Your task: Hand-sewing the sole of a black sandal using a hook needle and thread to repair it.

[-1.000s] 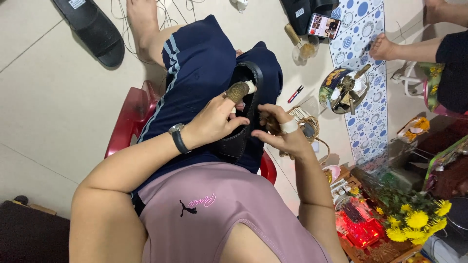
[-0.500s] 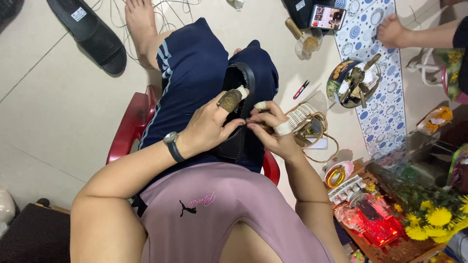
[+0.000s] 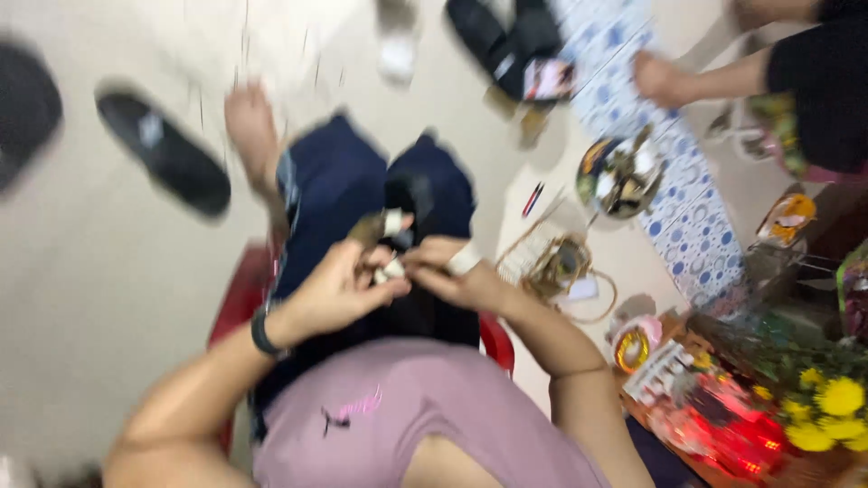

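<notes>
Over your lap, your left hand (image 3: 339, 289) and right hand (image 3: 452, 282) meet fingertip to fingertip on a small pale piece (image 3: 391, 269). The picture is too blurred to tell whether either grip is closed on it. Just above your left fingers a brownish, pale-tipped object (image 3: 375, 226) sticks up; what holds it is unclear. Under both hands lies a black bag-like thing (image 3: 416, 298) on your dark blue shorts (image 3: 334, 181).

You sit on a red chair (image 3: 237, 303), its edge showing on both sides of your legs. The floor (image 3: 81, 298) is pale and smooth. To your left a black sandal (image 3: 163, 154) lies on it.

To your right, near your knee, stands a small woven basket (image 3: 556, 267), with a red-and-dark pen (image 3: 533, 199) beyond it. Further out runs a white mat with blue dots (image 3: 687, 244) carrying a round tray (image 3: 619, 176). Another person's hand (image 3: 660, 79) rests on the mat.

At the lower right, yellow flowers (image 3: 836, 402) sit beside glossy red packets (image 3: 723, 429) and a round pink-rimmed tin (image 3: 633, 343).
</notes>
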